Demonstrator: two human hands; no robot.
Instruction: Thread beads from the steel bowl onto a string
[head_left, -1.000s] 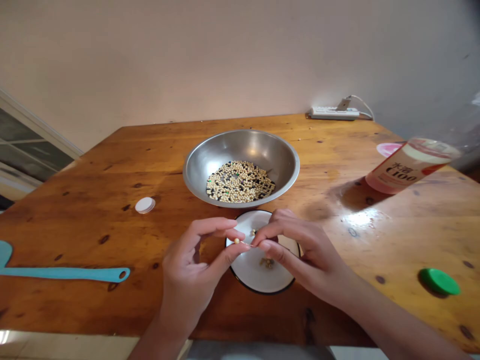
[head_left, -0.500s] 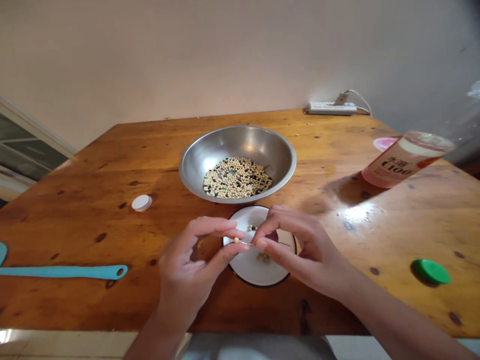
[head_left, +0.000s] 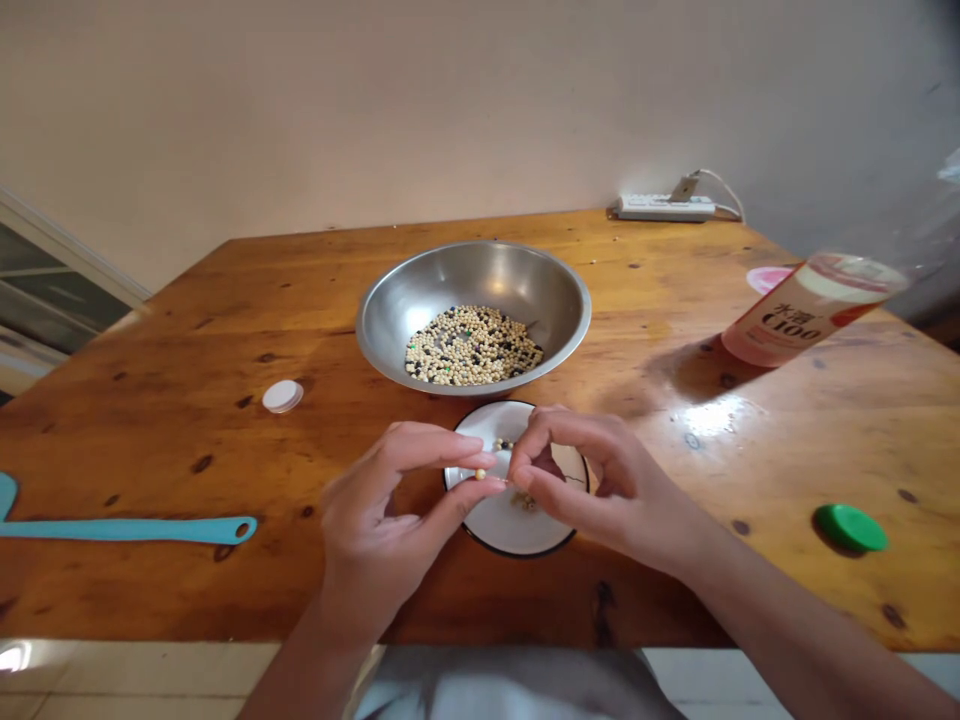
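Observation:
Over a white dark-rimmed plate [head_left: 495, 530], my left hand [head_left: 394, 510] pinches a small cream bead [head_left: 481, 475] between thumb and fingertips. My right hand [head_left: 600, 475] is closed, thumb against forefinger, on a thin thread [head_left: 573, 478] whose end trails out to the right over the plate. The thread runs between the two hands at the bead. A few cream and dark beads [head_left: 502, 444] lie on the plate's far part, and small gold-coloured pieces [head_left: 523, 501] lie nearer me, partly behind my right fingers.
Behind the plate stands a steel bowl [head_left: 551, 270] with many cream and black beads [head_left: 472, 345]. A white lid [head_left: 283, 396] and a blue spatula [head_left: 135, 530] lie left. On the right are a pink labelled container [head_left: 806, 310], a green lid [head_left: 851, 527] and a power strip [head_left: 664, 207].
The bead has shifted slightly right, closer to my right fingers, and less thread shows between my hands. The whole view has moved a little, so things sit higher in it.

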